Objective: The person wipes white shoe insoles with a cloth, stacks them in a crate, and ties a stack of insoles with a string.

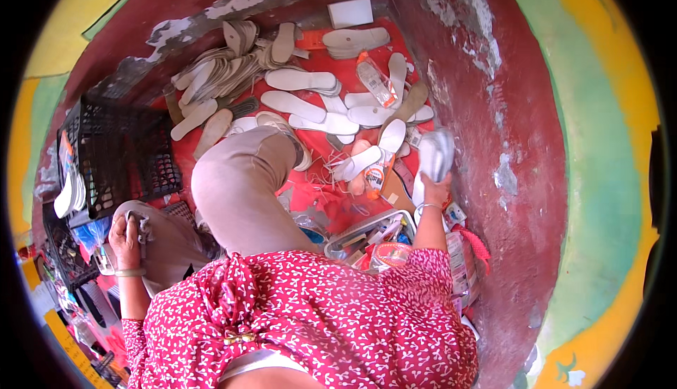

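Tons of flat white insoles litter the red sheet, upper middle. Right hand is clamped on a blurry pale insole bundle, right of center. Left hand, lower left: can't tell its grip. Black lattice plastic crate at left; white-rimmed tub of odds and ends, lower middle.
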Available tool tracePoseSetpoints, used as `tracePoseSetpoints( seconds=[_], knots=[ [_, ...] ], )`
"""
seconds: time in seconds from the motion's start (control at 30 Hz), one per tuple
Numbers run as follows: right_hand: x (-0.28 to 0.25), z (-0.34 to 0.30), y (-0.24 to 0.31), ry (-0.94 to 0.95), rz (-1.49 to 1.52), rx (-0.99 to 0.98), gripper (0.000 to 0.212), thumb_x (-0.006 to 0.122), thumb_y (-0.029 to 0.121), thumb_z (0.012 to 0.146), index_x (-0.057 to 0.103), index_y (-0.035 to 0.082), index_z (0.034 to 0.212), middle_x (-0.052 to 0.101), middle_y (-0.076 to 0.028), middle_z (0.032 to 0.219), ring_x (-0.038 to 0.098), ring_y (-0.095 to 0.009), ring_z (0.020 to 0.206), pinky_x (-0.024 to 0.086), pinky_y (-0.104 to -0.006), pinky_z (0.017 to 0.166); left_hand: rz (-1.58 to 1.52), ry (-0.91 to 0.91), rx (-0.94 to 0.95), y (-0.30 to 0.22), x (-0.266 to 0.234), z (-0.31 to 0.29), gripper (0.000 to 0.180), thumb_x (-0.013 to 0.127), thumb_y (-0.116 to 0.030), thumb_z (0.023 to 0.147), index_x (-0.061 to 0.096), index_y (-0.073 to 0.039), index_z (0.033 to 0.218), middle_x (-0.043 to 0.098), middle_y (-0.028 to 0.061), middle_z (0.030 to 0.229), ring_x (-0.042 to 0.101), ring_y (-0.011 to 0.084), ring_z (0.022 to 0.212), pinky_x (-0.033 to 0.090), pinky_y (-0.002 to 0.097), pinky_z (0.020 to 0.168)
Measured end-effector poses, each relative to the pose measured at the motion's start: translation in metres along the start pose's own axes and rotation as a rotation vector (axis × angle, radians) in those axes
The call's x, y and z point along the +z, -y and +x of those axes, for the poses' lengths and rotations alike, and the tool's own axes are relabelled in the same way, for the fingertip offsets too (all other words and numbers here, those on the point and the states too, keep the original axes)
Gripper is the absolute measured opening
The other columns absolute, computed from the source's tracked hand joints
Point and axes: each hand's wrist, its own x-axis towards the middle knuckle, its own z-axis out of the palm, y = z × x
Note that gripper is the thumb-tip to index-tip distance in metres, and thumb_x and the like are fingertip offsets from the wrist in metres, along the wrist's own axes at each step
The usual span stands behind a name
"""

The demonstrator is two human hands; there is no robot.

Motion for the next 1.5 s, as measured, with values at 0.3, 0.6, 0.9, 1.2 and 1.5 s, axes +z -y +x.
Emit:
tracePoseSetpoints(
  seconds=[0.3, 0.6, 0.9, 1.2, 1.5],
  knots=[
    [-0.048, -0.104, 0.226, 0.523, 1.342, -0.066, 0.068, 0.057, 0.045, 0.082, 0.039, 0.003, 0.133, 0.048, -0.012, 0.130, 0.045, -0.031, 0.119, 0.035, -0.0475, 0.102, -0.287, -0.225, 0.067, 0.048, -0.006, -0.031, 0.014, 0.055, -0.008, 0.082, 0.060, 0.003, 0.075, 0.060, 0.0104, 0.077, 0.056, 0.0206, 0.070, 0.044, 0.0324, 0.066],
    [0.074, -0.274, 0.444, 1.360, 0.814, -0.239, 0.062, 0.066, 0.038, 0.079, 0.046, 0.000, 0.125, 0.059, -0.017, 0.112, 0.058, -0.033, 0.102, 0.048, -0.0461, 0.090, -0.573, -0.365, 0.215, 0.098, -0.047, -0.072, 0.007, 0.062, -0.007, 0.073, 0.061, 0.000, 0.073, 0.063, 0.0140, 0.082, 0.061, 0.0290, 0.080, 0.049, 0.0372, 0.074],
    [0.145, -0.530, 0.622, 1.669, 0.199, -1.052, 0.044, 0.069, 0.030, 0.076, 0.052, 0.002, 0.105, 0.054, -0.001, 0.079, 0.052, -0.011, 0.072, 0.044, -0.0255, 0.066, -0.634, -0.422, 0.291, 0.103, -0.027, -0.106, 0.009, 0.060, -0.005, 0.073, 0.062, 0.001, 0.080, 0.063, 0.0121, 0.087, 0.060, 0.0290, 0.085, 0.048, 0.0384, 0.079],
    [0.190, -0.635, 0.709, 1.742, -0.076, -0.933, 0.032, 0.071, 0.032, 0.076, 0.058, 0.007, 0.093, 0.061, -0.006, 0.086, 0.060, -0.015, 0.073, 0.050, -0.0287, 0.065, -0.698, -0.465, 0.345, 0.091, -0.039, -0.109, 0.007, 0.063, -0.007, 0.073, 0.061, -0.001, 0.076, 0.062, 0.0103, 0.086, 0.060, 0.0277, 0.087, 0.049, 0.0362, 0.078],
    [0.317, -0.637, 0.725, 1.352, -0.359, -1.325, 0.053, 0.064, 0.041, 0.083, 0.058, -0.005, 0.109, 0.061, -0.010, 0.109, 0.057, -0.016, 0.098, 0.044, -0.0282, 0.085, -0.704, -0.420, 0.383, 0.093, -0.049, -0.110, 0.008, 0.063, -0.007, 0.077, 0.063, 0.001, 0.077, 0.062, 0.0119, 0.091, 0.060, 0.0294, 0.089, 0.049, 0.0392, 0.079]
  ],
)
